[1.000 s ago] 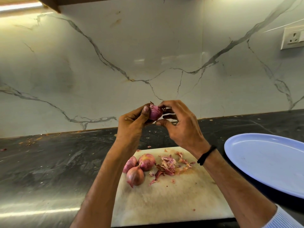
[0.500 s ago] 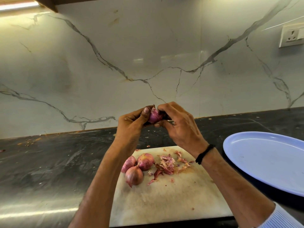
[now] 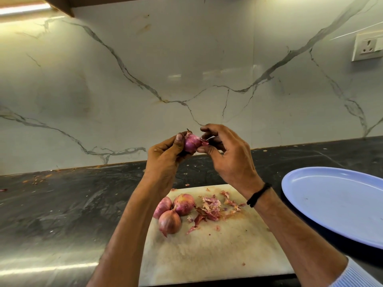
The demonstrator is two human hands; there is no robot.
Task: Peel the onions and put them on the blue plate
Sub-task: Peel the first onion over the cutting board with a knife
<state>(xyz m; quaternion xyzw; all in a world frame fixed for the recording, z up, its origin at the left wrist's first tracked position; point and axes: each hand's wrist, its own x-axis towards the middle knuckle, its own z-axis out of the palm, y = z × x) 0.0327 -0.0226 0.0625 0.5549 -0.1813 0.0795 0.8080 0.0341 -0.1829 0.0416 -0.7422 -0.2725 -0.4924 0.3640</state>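
A small purple onion (image 3: 191,141) is held up in front of the marble wall, above the cutting board. My left hand (image 3: 165,160) grips it from the left, thumb on its side. My right hand (image 3: 229,158) pinches a strip of loose skin at the onion's right side. Three unpeeled onions (image 3: 183,204) lie together on the left part of the pale cutting board (image 3: 207,251), next to a heap of torn skins (image 3: 211,208). The blue plate (image 3: 339,204) lies empty at the right on the counter.
The dark stone counter (image 3: 62,204) runs left and behind the board, with scattered skin crumbs near the wall. A wall socket (image 3: 366,46) sits at the upper right. The marble backsplash rises behind the hands.
Both hands stay raised with the onion. My right fingers have drawn a strip of skin away from the onion's right side, baring more of its purple surface.
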